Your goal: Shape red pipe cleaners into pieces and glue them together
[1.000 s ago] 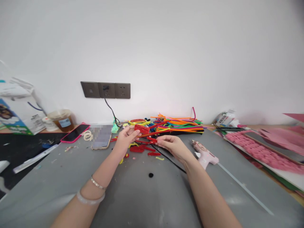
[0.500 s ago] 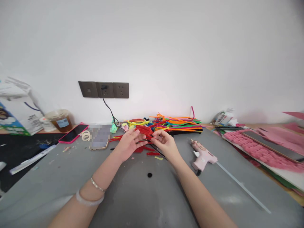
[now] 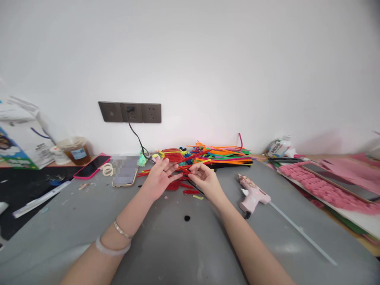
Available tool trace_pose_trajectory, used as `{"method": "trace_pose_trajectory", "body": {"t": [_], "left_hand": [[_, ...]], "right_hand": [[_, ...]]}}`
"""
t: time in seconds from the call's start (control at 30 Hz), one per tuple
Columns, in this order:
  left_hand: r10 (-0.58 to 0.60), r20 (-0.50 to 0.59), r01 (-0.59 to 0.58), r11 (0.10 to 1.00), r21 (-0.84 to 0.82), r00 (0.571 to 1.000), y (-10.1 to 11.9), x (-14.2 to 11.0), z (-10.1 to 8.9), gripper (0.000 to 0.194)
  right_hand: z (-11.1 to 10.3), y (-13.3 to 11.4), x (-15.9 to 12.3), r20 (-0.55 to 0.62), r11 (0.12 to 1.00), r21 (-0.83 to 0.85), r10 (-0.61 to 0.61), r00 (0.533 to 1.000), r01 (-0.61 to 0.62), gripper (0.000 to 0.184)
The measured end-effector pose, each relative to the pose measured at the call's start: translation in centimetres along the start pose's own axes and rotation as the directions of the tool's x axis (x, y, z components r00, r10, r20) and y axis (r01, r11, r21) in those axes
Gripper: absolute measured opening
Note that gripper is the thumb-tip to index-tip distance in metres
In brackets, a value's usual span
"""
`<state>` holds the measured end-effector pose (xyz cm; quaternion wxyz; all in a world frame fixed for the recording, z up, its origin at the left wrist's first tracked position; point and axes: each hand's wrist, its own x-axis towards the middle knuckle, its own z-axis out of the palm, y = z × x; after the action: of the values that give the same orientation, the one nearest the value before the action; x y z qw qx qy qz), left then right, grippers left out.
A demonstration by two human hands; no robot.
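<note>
My left hand is open, palm turned inward and fingers spread, beside a folded red pipe cleaner bundle just beyond its fingertips. Thumb and forefinger of my right hand are pinched together at the end of a red pipe cleaner; its tip between them is partly hidden. Short red pieces lie on the grey table mat below the hands. Behind them is a pile of pipe cleaners in orange, green, black and other colours.
A pink glue gun with a long glue stick lies to the right. Left are two phones, rings of tape and a lidded cup of brown drink. Pink textured material sits far right. A black dot lies in front.
The red bundle, earlier between my hands, now lies farther back and left. My left fingers have spread and moved slightly away; the right hand keeps its pinch almost in place.
</note>
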<state>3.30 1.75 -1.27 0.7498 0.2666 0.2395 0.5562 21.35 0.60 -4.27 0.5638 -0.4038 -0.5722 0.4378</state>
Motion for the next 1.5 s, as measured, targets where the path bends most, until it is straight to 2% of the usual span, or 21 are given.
{"method": "trace_pose_trajectory", "body": {"t": [0.23,0.37,0.5,0.63,0.8,0.93,1.07,1.3,1.5], "left_hand": [[0.006,0.004,-0.006,1.0,0.002,1.0,0.0,-0.1,0.1,0.019],[0.059,0.001,-0.059,0.998,-0.013,0.998,0.0,0.1,0.0,0.02],[0.106,0.003,-0.106,0.994,-0.016,0.994,0.0,0.2,-0.1,0.02],[0.077,0.015,-0.078,0.996,0.042,0.997,-0.1,0.1,-0.1,0.024],[-0.029,0.082,0.02,0.994,0.108,0.996,-0.1,-0.3,0.1,0.028],[-0.046,0.11,0.031,0.99,0.14,0.993,-0.3,-0.4,0.2,0.03],[-0.044,0.119,0.028,0.991,0.131,0.992,-0.4,-0.3,0.1,0.032],[-0.059,0.154,0.036,0.988,0.15,0.986,-0.6,-0.4,0.1,0.028],[-0.055,0.199,0.027,0.99,0.142,0.978,-0.6,-0.4,0.1,0.026]], "right_hand": [[0.4,0.1,-0.2,0.077,0.998,-0.063,-0.017,0.997,0.022,0.033],[0.4,0.0,-0.3,0.12,1.0,0.014,0.012,0.993,-0.014,0.035],[0.2,0.0,-0.3,0.09,0.99,0.085,0.104,0.99,-0.112,0.037],[0.2,-0.1,-0.2,0.042,0.985,0.122,0.119,0.992,-0.123,0.04],[0.3,-0.4,-0.3,0.091,0.996,0.056,0.057,0.994,-0.062,0.028],[0.4,-0.2,-0.5,0.129,0.978,-0.184,-0.07,0.989,0.093,0.009],[0.4,0.0,-0.6,0.162,0.904,-0.362,-0.178,0.971,0.227,0.01],[0.4,0.1,-0.8,0.235,0.873,-0.391,-0.212,0.949,0.291,0.003],[0.6,-0.3,-1.1,0.28,0.821,-0.436,-0.266,0.922,0.369,0.012]]}}
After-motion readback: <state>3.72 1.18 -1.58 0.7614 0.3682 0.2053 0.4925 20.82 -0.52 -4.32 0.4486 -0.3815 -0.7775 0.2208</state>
